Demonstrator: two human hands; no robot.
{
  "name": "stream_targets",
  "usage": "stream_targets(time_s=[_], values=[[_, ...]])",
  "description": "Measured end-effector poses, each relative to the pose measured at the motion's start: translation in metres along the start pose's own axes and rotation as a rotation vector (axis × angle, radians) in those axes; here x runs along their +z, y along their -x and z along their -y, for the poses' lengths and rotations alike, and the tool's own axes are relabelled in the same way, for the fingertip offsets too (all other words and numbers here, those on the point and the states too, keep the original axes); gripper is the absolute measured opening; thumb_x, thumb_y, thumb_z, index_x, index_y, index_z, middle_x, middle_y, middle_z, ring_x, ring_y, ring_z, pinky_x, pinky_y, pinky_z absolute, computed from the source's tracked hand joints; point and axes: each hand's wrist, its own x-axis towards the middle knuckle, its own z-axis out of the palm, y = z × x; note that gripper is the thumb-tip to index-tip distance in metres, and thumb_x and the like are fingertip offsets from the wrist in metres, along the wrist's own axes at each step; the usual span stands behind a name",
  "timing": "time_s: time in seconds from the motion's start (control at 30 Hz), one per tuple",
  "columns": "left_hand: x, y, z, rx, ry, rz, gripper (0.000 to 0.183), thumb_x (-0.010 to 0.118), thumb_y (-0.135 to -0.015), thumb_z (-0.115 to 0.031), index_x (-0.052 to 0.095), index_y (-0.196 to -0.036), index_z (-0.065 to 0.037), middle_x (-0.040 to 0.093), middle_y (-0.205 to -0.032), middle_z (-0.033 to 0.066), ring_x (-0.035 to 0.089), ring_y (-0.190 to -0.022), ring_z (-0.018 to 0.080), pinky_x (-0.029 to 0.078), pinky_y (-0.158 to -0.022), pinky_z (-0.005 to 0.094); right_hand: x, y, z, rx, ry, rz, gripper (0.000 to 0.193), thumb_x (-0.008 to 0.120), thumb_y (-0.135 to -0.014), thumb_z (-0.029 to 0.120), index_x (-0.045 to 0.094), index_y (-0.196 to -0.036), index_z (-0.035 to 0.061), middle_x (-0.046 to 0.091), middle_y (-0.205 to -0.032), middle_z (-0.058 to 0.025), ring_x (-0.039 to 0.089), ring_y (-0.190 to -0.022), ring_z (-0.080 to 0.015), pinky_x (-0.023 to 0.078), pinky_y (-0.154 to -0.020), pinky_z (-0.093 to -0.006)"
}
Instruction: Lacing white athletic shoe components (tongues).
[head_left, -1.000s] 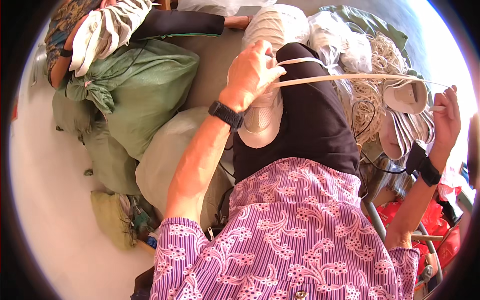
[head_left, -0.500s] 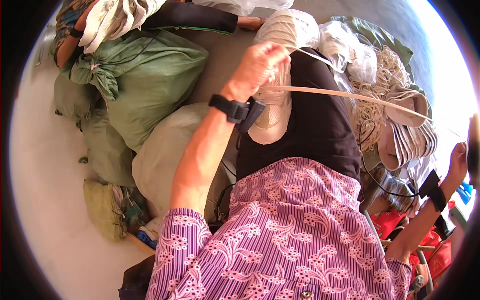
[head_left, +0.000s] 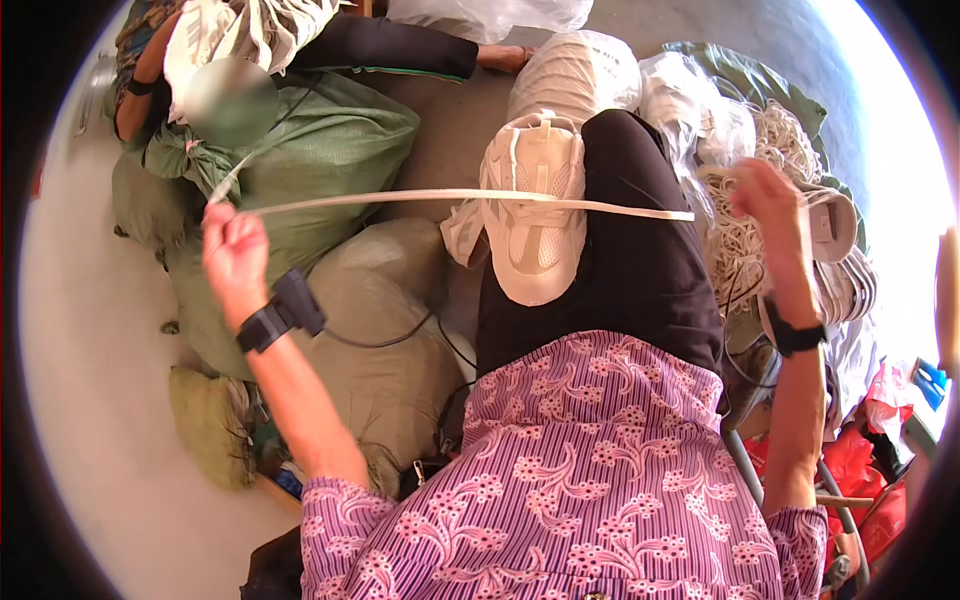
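A white sneaker [head_left: 535,225] lies on my lap, sole side toward my black trousers [head_left: 640,270]. A flat white lace [head_left: 420,197] runs through the sneaker and stretches out level to the left. My left hand [head_left: 232,252] is closed on the lace's left end, far out over the green sacks. The lace's right end [head_left: 680,214] lies loose on my thigh. My right hand [head_left: 772,212] hovers just right of that end with its fingers loosely apart, above a pile of white laces [head_left: 745,245]. Both wrists carry black bands.
Stuffed green sacks [head_left: 330,150] fill the floor to my left, and another person in a dark sleeve [head_left: 390,50] leans on them. Pale insoles [head_left: 835,230] and more white shoes [head_left: 575,75] lie ahead and to the right. Red bags [head_left: 880,470] sit low at the right.
My left hand has swung from above the sneaker far out to the left, drawing the lace through. My right hand has let the lace's right end go and come in toward my thigh.
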Motion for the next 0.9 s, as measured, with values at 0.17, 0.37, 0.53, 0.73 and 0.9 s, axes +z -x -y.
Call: stream_targets(time_s=[0.17, 0.37, 0.53, 0.73, 0.9], values=[[-0.048, 0.042, -0.106, 0.242, -0.19, -0.242, 0.004, 0.056, -0.091, -0.006, 0.054, -0.093, -0.004, 0.05, -0.069, 0.0017, 0.034, -0.05, 0.0114, 0.032, -0.055, 0.0274, 0.101, -0.008, 0.045, -0.577, 0.403, 0.286, 0.01, 0.061, -0.078, 0.012, 0.063, -0.073, 0.0034, 0.056, -0.082, -0.0109, 0.058, -0.078, -0.0307, 0.047, -0.069, -0.0397], [-0.093, 0.076, -0.153, 0.392, -0.177, -0.615, 0.015, 0.053, -0.095, -0.014, 0.058, -0.097, -0.001, 0.056, -0.075, 0.0045, 0.046, -0.065, 0.0165, 0.042, -0.065, 0.032, 0.128, -0.007, 0.041, -0.654, 0.76, 0.325, 0.015, 0.059, -0.076, 0.016, 0.056, -0.063, 0.0096, 0.051, -0.072, -0.0054, 0.053, -0.074, -0.0256, 0.038, -0.067, -0.0416], [-0.122, 0.077, -0.132, 0.292, -0.174, -0.404, 0.018, 0.045, -0.097, -0.016, 0.054, -0.096, 0.0, 0.055, -0.074, 0.0058, 0.046, -0.065, 0.0169, 0.041, -0.062, 0.0314, 0.135, -0.009, 0.036, -0.727, 0.834, 0.261, 0.011, 0.058, -0.071, 0.014, 0.059, -0.061, 0.0096, 0.054, -0.07, -0.0053, 0.054, -0.073, -0.0259, 0.039, -0.066, -0.0433], [-0.06, 0.051, 0.008, 0.111, -0.443, -0.368, 0.019, 0.055, -0.093, -0.031, 0.061, -0.092, -0.013, 0.048, -0.062, -0.0075, 0.037, -0.046, 0.003, 0.029, -0.04, 0.0191, 0.147, -0.006, 0.039, -0.735, 0.976, 0.273, 0.011, 0.059, -0.066, 0.016, 0.06, -0.059, 0.008, 0.058, -0.068, -0.0107, 0.056, -0.068, -0.0298, 0.04, -0.063, -0.0466], [0.018, 0.042, 0.123, -0.036, -0.708, -0.102, 0.017, 0.052, -0.089, -0.02, 0.058, -0.089, -0.003, 0.046, -0.057, -0.0012, 0.04, -0.043, 0.0069, 0.032, -0.039, 0.022, 0.152, -0.006, 0.047, -0.672, 1.074, 0.324, 0.014, 0.059, -0.068, 0.021, 0.062, -0.06, 0.0105, 0.058, -0.069, -0.0073, 0.056, -0.067, -0.028, 0.04, -0.06, -0.0432]])
